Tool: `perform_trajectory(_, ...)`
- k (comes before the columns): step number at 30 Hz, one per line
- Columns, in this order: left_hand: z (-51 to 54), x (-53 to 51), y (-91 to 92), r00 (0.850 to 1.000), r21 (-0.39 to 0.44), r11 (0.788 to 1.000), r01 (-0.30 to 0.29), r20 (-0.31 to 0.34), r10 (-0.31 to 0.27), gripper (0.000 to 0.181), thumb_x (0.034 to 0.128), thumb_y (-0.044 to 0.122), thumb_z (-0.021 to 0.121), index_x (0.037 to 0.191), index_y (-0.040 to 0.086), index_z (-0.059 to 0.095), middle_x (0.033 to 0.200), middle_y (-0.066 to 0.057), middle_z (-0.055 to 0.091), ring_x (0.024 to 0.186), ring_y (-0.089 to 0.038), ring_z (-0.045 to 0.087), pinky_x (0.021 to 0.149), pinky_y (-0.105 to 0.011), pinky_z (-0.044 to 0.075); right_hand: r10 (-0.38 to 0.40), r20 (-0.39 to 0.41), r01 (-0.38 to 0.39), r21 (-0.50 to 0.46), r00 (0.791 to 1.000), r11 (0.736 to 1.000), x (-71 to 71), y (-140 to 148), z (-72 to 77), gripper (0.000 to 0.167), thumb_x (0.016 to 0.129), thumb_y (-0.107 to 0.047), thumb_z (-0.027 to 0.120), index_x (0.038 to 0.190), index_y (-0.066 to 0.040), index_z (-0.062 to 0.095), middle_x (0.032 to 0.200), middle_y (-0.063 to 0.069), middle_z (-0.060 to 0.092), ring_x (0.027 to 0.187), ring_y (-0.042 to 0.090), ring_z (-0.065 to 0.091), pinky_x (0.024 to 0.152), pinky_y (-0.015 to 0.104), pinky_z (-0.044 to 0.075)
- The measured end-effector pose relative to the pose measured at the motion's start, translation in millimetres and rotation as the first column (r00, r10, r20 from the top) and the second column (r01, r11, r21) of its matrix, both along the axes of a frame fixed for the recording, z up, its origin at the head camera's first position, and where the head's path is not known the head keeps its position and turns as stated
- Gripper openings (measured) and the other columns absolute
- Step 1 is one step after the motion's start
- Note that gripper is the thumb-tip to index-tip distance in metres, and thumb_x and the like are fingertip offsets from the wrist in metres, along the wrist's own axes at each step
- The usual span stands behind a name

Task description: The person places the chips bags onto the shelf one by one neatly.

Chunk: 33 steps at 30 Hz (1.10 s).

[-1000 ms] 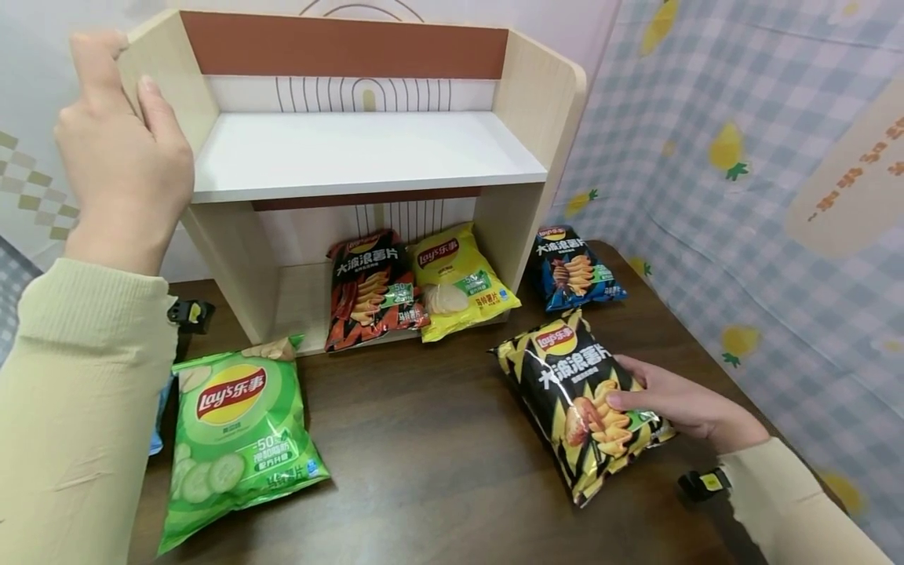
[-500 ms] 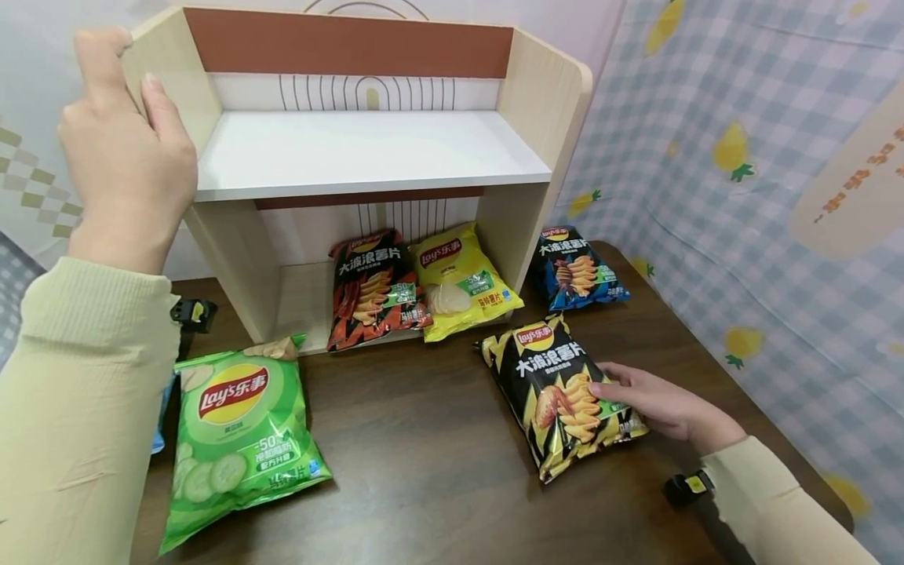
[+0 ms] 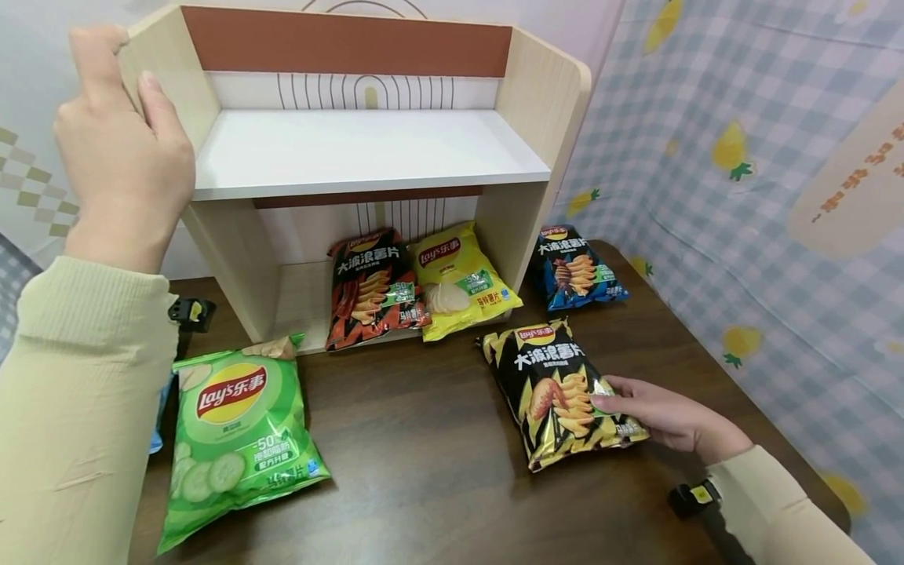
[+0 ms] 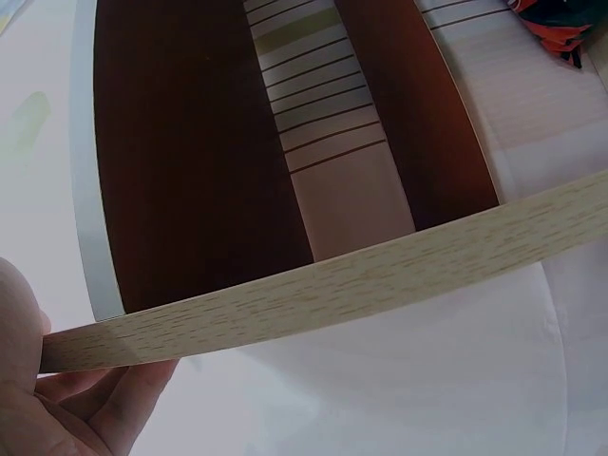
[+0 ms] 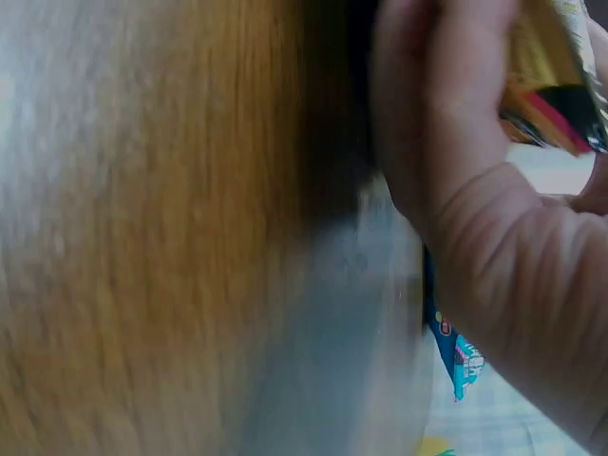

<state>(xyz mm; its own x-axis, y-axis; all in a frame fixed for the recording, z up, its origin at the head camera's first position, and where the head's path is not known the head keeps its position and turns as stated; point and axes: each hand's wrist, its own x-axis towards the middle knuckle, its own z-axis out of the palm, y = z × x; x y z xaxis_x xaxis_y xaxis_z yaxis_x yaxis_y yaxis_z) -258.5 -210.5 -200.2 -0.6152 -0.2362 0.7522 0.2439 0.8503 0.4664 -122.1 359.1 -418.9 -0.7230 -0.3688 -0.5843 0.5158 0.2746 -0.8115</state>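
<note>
My left hand (image 3: pixel 123 149) grips the upper left side panel of a small two-tier shelf (image 3: pixel 374 149). In the left wrist view, the thumb and fingers lie on opposite faces of the panel's wooden edge (image 4: pixel 332 294). On the right, my right hand (image 3: pixel 664 412) holds a black and gold bag of potato chips (image 3: pixel 537 400) by its right edge, thumb on the printed front and other fingers mostly hidden behind. The bag leans over the brown table, in front of the shelf's right end. The right wrist view is blurred and catches only a corner of this bag (image 5: pixel 551 104).
On the lower tier lean a red and black chip bag (image 3: pixel 374 290) and a yellow one (image 3: pixel 462 282). A blue chip bag (image 3: pixel 575 271) stands right of the shelf. A green bag (image 3: pixel 240 447) lies front left, partly covering another blue packet (image 3: pixel 157 424). A checked cloth (image 3: pixel 749 235) hangs right.
My right hand has carried the black and gold bag a little to the left, and its lower end has come up slightly in view. The left hand stays on the shelf panel.
</note>
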Motion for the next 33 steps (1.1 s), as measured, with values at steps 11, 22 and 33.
perform_trajectory(11, -0.4, -0.3, 1.2, 1.0, 0.012, 1.0, -0.005, 0.001, 0.005, 0.041, 0.0985, 0.041, 0.029, 0.136, 0.028, 0.041, 0.111, -0.024, 0.065, 0.098, -0.051, 0.06, 0.076, -0.047, 0.038, -0.06, 0.023, 0.06, 0.016, 0.998, 0.998, 7.2, -13, 0.2, 0.085, 0.1, -0.037, 0.051, 0.153, -0.001, -0.005, 0.149, 0.03, 0.026, 0.116, 0.034, 0.055, 0.09, 0.045, 0.048)
perform_trajectory(22, 1.1, 0.1, 1.6, 1.0, 0.0, 1.0, -0.002, 0.0, 0.002, 0.045, 0.0986, 0.04, 0.029, 0.136, 0.019, 0.04, 0.106, -0.028, 0.064, 0.094, -0.054, 0.059, 0.069, -0.044, 0.033, 0.099, -0.132, -0.107, -0.058, 0.986, 0.993, 4.9, -21, 12.3, 0.066, 0.103, -0.022, 0.046, 0.154, -0.009, 0.006, 0.138, 0.016, 0.05, 0.121, 0.031, 0.053, 0.097, 0.038, 0.043)
perform_trajectory(33, -0.5, -0.6, 1.0, 1.0, 0.001, 1.0, -0.003, 0.006, 0.003, 0.044, 0.0989, 0.041, 0.027, 0.137, 0.022, 0.04, 0.108, -0.027, 0.064, 0.096, -0.053, 0.059, 0.073, -0.049, 0.036, 0.147, -0.185, -0.171, -0.123, 0.972, 0.978, 1.2, -85, 21.7, 0.067, 0.099, -0.018, 0.055, 0.153, -0.013, 0.015, 0.133, 0.019, 0.054, 0.116, 0.036, 0.057, 0.092, 0.044, 0.048)
